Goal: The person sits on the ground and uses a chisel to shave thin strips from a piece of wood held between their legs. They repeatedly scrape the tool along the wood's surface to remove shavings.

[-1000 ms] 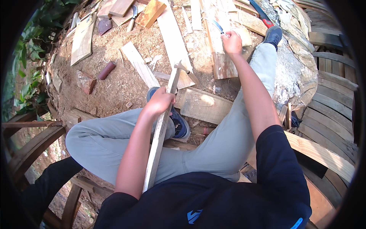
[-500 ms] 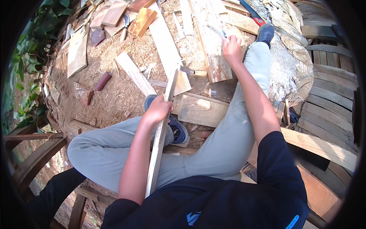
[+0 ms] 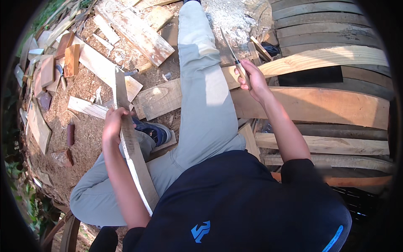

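Observation:
My left hand point(image 3: 112, 125) is closed around a narrow wooden board point(image 3: 133, 147), which slants from the sawdust-covered ground back to my lap. The board's broad face and pale edge both show. Off to the right, past my outstretched leg, my right hand point(image 3: 254, 79) grips a knife point(image 3: 241, 68) by its light wooden handle. Its slim, slightly curved blade points up and away, apart from the board. Just beyond the board's far end lies a tool with a wooden handle point(image 3: 145, 67) and a metal part.
Planks and offcuts lie ahead, including a wide weathered plank point(image 3: 140, 35) and an orange-brown block point(image 3: 71, 60). Another knife point(image 3: 62, 76) lies beside that block. A dark red cylinder point(image 3: 70, 134) rests on the sawdust at left. Long boards point(image 3: 310, 105) stretch along my right side.
My view has swung to the right. My right hand has come back from the weathered plank, bringing the knife nearer my body. The board in my left hand has rolled to show its broad face.

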A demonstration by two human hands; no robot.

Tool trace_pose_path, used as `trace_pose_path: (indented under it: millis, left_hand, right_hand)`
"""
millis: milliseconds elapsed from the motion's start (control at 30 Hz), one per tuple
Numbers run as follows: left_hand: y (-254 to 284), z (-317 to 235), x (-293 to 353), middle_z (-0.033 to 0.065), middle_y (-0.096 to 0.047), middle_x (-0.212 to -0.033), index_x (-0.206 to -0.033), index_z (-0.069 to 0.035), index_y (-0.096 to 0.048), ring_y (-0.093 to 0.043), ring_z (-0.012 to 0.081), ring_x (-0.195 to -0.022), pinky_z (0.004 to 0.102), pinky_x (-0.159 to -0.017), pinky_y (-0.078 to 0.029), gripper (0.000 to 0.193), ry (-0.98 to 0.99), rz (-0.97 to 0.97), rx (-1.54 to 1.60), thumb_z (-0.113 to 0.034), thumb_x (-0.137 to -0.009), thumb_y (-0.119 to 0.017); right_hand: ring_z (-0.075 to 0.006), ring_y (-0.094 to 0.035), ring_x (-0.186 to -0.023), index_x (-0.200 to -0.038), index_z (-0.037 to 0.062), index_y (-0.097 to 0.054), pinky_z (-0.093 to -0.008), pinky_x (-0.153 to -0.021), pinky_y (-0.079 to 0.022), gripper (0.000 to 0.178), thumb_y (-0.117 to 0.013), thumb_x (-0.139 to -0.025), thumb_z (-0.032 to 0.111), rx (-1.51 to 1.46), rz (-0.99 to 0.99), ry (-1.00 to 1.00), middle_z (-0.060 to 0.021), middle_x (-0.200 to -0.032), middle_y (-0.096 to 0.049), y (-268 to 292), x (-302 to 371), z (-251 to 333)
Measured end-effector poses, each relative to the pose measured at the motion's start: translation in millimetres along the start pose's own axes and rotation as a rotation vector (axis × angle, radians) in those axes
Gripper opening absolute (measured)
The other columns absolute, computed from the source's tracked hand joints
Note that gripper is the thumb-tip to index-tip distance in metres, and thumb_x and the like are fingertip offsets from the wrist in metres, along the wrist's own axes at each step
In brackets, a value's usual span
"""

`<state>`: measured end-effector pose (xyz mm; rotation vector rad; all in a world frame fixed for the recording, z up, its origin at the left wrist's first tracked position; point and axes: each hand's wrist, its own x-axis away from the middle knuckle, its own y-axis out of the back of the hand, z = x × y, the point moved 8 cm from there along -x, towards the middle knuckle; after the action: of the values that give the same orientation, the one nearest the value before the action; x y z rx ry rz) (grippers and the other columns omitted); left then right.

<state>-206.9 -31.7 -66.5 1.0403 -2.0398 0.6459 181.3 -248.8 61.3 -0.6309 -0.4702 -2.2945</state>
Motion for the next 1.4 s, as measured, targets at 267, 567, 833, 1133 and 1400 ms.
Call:
trace_pose_path:
  millis: [267, 567, 833, 1133, 1400]
  left_hand:
    - [-8, 10, -7, 0.0173, -0.071, -0.102, -0.118, 0.007, -0.058, -0.069, 0.0292, -0.071, 0.0402, -0.061, -0.056, 0.043, 0.031, 0.063, -0.108, -0.021, -0.086, -0.053]
    - [-14, -7, 10, 0.0189, -0.07, -0.103, -0.116, 0.002, -0.047, -0.068, 0.028, -0.072, 0.0405, -0.065, -0.059, 0.036, -0.045, 0.017, -0.088, -0.016, -0.085, -0.055]
    - [-4, -6, 19, 0.0179, -0.069, -0.106, -0.118, 0.004, -0.05, -0.065, 0.0261, -0.073, 0.0391, -0.067, -0.058, 0.04, -0.015, -0.054, -0.13, -0.016, -0.084, -0.055]
    - [-11, -2, 9, 0.0173, -0.07, -0.103, -0.116, 0.003, -0.052, -0.065, 0.0255, -0.069, 0.039, -0.064, -0.057, 0.038, 0.022, -0.062, -0.117, -0.016, -0.084, -0.055]
    - [-12, -10, 15, 0.018, -0.069, -0.101, -0.116, 0.005, -0.053, -0.066, 0.0255, -0.076, 0.0378, -0.066, -0.059, 0.037, 0.024, -0.104, -0.082, -0.015, -0.084, -0.056]
  right_hand:
    - [-0.0051, -0.039, -0.05, -0.1, 0.0168, -0.051, -0.0219, -0.04, -0.026, 0.018, -0.052, -0.102, 0.035, 0.22, -0.292, -0.574, 0.0033, -0.075, -0.052, 240, 257, -190]
    - [-0.0116, -0.037, -0.045, -0.086, 0.0081, -0.049, -0.0273, -0.038, -0.029, 0.024, -0.051, -0.1, 0.028, 0.322, -0.555, -0.814, -0.0015, -0.069, -0.046, 311, 225, -351]
    - [-0.0289, -0.055, -0.112, -0.141, 0.0074, -0.025, -0.0454, -0.08, -0.055, 0.056, -0.05, -0.102, 0.038, 0.587, -0.455, -0.715, -0.0178, -0.128, -0.049, 300, 119, -343]
    - [-0.0362, -0.056, -0.12, -0.123, 0.0038, -0.056, -0.0472, -0.101, -0.045, 0.042, -0.065, -0.09, 0.028, 1.175, -0.711, -0.684, -0.0209, -0.129, -0.056, 266, 137, -317]
    - [-0.0176, -0.056, -0.07, -0.09, 0.0018, -0.059, -0.0301, -0.065, -0.047, 0.011, -0.055, -0.085, -0.007, 0.71, -0.471, 0.528, -0.0081, -0.09, -0.055, 50, 66, -102]
